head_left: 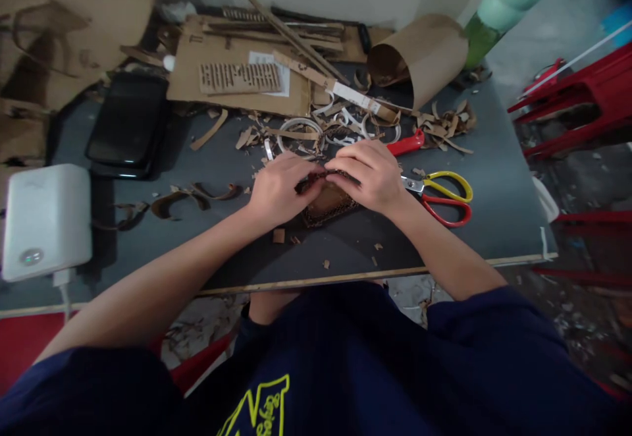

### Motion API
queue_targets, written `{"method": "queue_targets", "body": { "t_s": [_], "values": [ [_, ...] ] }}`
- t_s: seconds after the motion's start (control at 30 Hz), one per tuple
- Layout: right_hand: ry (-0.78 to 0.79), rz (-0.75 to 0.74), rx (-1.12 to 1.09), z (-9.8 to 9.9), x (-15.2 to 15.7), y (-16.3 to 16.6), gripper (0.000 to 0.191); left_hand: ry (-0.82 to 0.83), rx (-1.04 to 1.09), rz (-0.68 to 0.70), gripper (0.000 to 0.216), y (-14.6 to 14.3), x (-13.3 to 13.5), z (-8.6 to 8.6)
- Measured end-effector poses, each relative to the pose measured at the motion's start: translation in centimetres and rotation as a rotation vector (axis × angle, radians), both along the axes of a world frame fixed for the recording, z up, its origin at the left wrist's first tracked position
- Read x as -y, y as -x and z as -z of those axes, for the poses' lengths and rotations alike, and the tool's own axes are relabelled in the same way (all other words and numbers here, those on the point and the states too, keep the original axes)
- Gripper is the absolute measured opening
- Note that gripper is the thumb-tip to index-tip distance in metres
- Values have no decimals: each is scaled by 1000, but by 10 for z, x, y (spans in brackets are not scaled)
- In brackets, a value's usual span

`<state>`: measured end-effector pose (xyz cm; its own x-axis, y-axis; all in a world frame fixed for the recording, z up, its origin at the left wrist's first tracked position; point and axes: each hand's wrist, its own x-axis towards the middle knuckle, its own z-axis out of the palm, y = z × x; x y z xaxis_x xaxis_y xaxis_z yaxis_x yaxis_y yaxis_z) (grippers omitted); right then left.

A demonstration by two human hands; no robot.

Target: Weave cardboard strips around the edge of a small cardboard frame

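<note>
Grey tabletop (484, 179) was strewn with scraps; a cardboard piece (328, 204) was pinched steady by left hand (277, 191) and right hand (371, 174), fingers curled closed.

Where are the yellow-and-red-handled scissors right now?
The yellow-and-red-handled scissors lie on the grey tabletop, just beside the right hand.

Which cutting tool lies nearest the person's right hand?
The scissors with one yellow and one red loop, just right of the right hand; the red-handled tool lies farther back.
</note>
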<state>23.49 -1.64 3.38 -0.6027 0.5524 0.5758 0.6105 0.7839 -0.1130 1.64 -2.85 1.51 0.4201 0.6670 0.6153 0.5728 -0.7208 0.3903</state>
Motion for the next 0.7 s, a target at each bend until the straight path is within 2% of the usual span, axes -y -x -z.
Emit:
{"method": "queue_targets", "body": {
  "t_s": [0.17, 0.33, 0.4, 0.57, 0.7],
  "values": [
    [181, 24, -2, -7, 3, -10, 23, 22, 21, 136, 18, -1, -3, -2],
    [347, 107, -118, -10, 6, -7, 21, 198, 33, 45, 38, 9, -4, -9],
    [388, 90, -112, -6, 6, -5, 18, 235, 34, 32, 38, 13, -6, -10],
    [451, 110, -84, 5, 5, -1, 16, 254, -10, 110, 35, 14, -11, -5],
    [465, 158, -160, 5, 6, 3, 14, 452, 61, 123, 56, 10, -7, 3]
  ]
}}
